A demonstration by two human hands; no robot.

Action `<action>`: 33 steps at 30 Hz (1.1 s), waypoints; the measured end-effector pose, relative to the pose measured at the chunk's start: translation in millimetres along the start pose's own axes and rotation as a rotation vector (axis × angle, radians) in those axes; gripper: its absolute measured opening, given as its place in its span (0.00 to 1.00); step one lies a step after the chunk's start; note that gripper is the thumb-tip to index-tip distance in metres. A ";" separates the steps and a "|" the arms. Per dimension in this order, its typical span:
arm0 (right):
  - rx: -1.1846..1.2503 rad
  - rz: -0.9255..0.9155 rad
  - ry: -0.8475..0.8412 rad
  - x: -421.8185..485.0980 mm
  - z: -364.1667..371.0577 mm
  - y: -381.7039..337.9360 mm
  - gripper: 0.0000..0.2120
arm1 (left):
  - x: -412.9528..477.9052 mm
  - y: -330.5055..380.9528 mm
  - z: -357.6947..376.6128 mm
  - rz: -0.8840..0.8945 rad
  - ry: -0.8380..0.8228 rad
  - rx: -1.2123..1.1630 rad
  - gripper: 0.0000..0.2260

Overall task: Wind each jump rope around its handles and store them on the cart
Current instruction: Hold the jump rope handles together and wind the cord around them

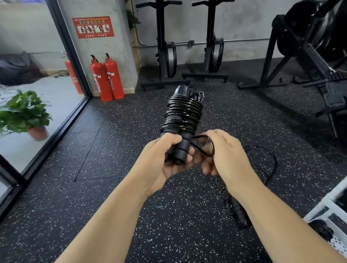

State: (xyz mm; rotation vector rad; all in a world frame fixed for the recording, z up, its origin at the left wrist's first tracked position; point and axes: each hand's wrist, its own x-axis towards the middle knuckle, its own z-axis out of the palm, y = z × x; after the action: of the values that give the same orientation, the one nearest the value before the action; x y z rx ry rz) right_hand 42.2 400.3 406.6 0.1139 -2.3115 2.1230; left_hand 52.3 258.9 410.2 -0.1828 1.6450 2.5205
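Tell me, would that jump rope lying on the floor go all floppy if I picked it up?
Probably yes. That jump rope has a thin cord lying in loose loops, so it would likely dangle and tangle. Its handles look thick and stiff, so they should keep their shape. Round handles might roll a little on the flat floor.

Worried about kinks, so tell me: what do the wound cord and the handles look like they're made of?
The cord is probably plastic or plastic-coated: it is glossy black and its coils catch bright highlights. The handles are likely foam or rubber grips: matte black, no shine. Looks alone can't confirm either.
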 end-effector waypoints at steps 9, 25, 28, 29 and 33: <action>-0.224 -0.360 -0.099 -9.2 -12.3 2.7 0.08 | 0.0 2.2 1.1 -0.034 0.013 -0.068 0.11; -0.993 -0.884 0.057 -5.2 -4.4 1.1 0.14 | 3.2 -13.4 -9.4 0.127 -0.054 0.422 0.16; -1.022 -0.903 0.056 -5.2 -3.2 1.1 0.19 | 4.1 -13.4 -8.8 0.150 -0.036 0.443 0.09; -1.022 -0.912 0.052 -5.1 -3.2 0.2 0.21 | 3.8 -13.2 -8.9 0.155 -0.044 0.447 0.10; -0.994 -0.912 0.024 -2.2 -6.2 1.6 0.13 | 3.1 -13.9 -9.8 0.158 -0.046 0.478 0.12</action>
State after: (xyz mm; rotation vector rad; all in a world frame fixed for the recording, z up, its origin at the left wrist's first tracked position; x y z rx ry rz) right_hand 44.1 406.7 405.4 0.8744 -2.2983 0.5004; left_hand 51.9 255.6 393.3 0.0558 2.2538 2.1226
